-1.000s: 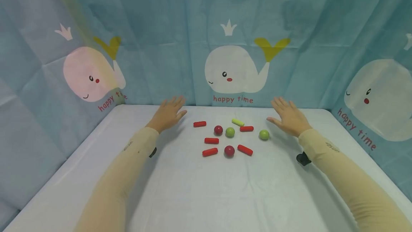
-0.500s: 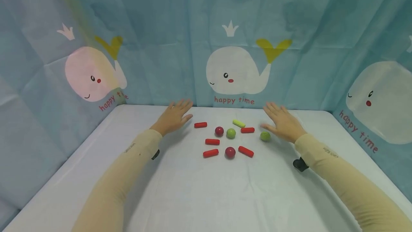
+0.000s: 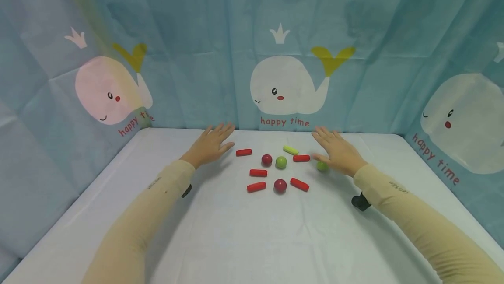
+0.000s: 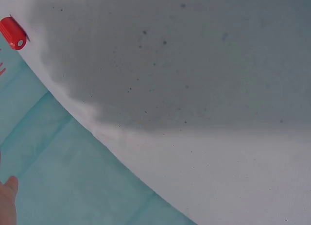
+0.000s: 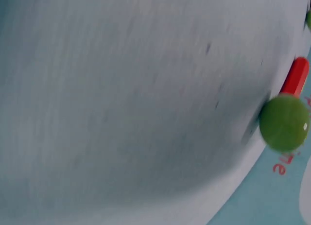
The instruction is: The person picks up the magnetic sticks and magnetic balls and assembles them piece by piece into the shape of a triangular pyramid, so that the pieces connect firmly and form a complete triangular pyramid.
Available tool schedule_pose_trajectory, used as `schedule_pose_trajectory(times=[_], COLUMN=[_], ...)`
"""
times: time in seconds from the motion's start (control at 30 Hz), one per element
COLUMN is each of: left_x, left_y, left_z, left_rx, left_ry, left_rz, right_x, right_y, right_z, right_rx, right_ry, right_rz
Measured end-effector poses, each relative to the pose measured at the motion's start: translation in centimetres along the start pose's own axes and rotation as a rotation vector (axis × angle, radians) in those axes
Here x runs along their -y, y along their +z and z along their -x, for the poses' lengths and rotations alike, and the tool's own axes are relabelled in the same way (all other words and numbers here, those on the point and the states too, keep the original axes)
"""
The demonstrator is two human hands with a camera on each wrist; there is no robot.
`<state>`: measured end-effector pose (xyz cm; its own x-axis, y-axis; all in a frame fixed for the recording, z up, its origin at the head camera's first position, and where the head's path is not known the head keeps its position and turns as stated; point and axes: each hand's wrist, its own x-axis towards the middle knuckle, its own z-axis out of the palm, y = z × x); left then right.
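Note:
My left hand point(image 3: 210, 145) is held over the back left of the white table with its fingers straight and spread, holding nothing. The closest thing to it is a short red stick point(image 3: 243, 152), whose end with a pale dot point(image 4: 13, 33) shows in the left wrist view. My right hand point(image 3: 337, 150), also flat with straight fingers, partly covers a green ball point(image 3: 322, 167) in the head view. That ball point(image 5: 285, 123) appears whole in the right wrist view, in front of a red stick point(image 5: 295, 77). To the left of my right thumb lies another red stick point(image 3: 301, 158).
Between the hands lie a yellow-green stick point(image 3: 290, 150), a second green ball point(image 3: 281, 162), two dark red balls, one far point(image 3: 266, 160) and one nearer point(image 3: 280, 186), and more red sticks point(image 3: 258, 173). Blue whale-printed cloth point(image 3: 197, 87) walls the table point(image 3: 244, 240) at back and sides.
My right hand has moved left, from beside the right green ball to partly over it in view. My left hand has shifted slightly to the right. The balls and sticks stay put.

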<state>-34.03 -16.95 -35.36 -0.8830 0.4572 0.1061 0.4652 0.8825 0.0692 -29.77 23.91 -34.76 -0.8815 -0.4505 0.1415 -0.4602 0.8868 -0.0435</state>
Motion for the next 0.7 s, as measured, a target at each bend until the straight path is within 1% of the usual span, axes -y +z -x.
schedule_pose_trajectory(times=[0.2, 0.37, 0.5, 0.7], left_x=[-0.2, -0.5, -0.9, -1.3], left_y=[0.3, 0.7, 0.8, 1.0], left_z=[0.2, 0.1, 0.0, -0.1], left_rx=[0.009, 0.032, 0.027, 0.033], left_ry=[0.008, 0.005, 0.014, 0.028], left_rz=[-0.002, 0.022, 0.035, 0.005], right_x=[1.0, 1.7, 2.2, 2.9], right_y=[0.5, 0.6, 0.6, 0.8], right_z=[-0.2, -0.3, -0.3, -0.5], right_rx=[-0.001, -0.017, -0.030, -0.026], right_ry=[-0.036, -0.066, -0.081, -0.112], right_rz=[0.006, -0.016, -0.032, -0.032])
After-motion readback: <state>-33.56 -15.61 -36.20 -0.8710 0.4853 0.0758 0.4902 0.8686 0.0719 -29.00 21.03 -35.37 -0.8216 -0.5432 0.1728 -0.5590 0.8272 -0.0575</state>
